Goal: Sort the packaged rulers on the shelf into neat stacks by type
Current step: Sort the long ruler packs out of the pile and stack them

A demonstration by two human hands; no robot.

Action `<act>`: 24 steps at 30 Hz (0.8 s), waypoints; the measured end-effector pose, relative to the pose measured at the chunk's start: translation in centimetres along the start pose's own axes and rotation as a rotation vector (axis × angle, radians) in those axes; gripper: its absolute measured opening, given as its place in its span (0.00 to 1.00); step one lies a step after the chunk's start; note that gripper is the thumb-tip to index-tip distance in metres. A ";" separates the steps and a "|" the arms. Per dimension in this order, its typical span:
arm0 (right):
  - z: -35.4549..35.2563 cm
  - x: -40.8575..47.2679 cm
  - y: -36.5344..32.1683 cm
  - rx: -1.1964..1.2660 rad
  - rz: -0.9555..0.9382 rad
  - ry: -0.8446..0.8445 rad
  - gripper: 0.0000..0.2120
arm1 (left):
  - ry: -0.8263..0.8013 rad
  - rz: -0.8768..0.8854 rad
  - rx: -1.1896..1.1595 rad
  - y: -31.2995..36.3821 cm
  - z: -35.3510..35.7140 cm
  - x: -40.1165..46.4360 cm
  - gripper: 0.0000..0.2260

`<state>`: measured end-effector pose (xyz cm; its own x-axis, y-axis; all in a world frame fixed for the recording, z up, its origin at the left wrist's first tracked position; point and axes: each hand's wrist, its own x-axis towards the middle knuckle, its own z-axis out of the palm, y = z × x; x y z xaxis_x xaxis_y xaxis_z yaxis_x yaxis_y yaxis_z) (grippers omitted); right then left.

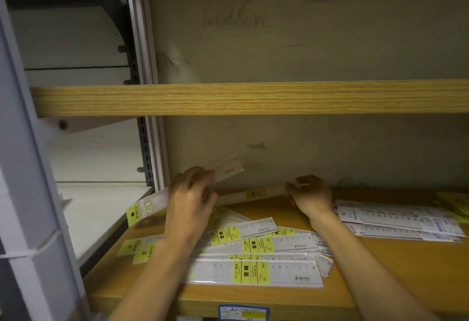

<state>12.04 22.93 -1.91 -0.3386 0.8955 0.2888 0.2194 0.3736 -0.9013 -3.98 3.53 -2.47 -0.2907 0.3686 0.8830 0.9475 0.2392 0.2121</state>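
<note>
Reaching into the lower bay of a wooden shelf, a person works both bare hands at its back edge. Left hand: fingers curled round one short packaged ruler, a pale translucent strip in a clear sleeve, raised off the board and tilted against the grey back panel. Right hand: fingers loosely bent, tips touching the end of a long packaged ruler that lies along the rear of the shelf; whether it is actually pinched cannot be told. Between and below the forearms, a loose pile of packaged rulers, overlapping at differing angles: clear plastic sleeves, white graduated blades, yellow label bands with black Japanese print, yellow hang tabs at the left ends. Nearest item lies roughly parallel to the front edge. At far left, one sleeve marked "20" overhangs the shelf end. To the right, apart from the pile, a second group of white-and-blue printed ruler packs, lying more nearly aligned. A price label sits on the shelf's front lip. Above, an upper shelf board in matching wood grain.
</note>
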 end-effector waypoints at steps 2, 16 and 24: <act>-0.2 -0.1 0.0 -0.119 -0.028 0.003 0.17 | 0.017 -0.004 0.008 -0.1 0.0 0.1 0.16; 0.5 0.0 0.5 -0.461 -0.077 -0.042 0.21 | 0.043 0.026 0.022 0.0 0.3 0.0 0.15; 1.6 -0.2 0.8 -0.627 -0.131 -0.075 0.17 | 0.045 0.063 -0.012 0.3 0.3 -0.1 0.15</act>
<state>10.83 22.71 -3.22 -0.4569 0.8221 0.3397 0.6574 0.5694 -0.4935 -3.74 3.87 -2.60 -0.2244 0.3422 0.9124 0.9653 0.2063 0.1601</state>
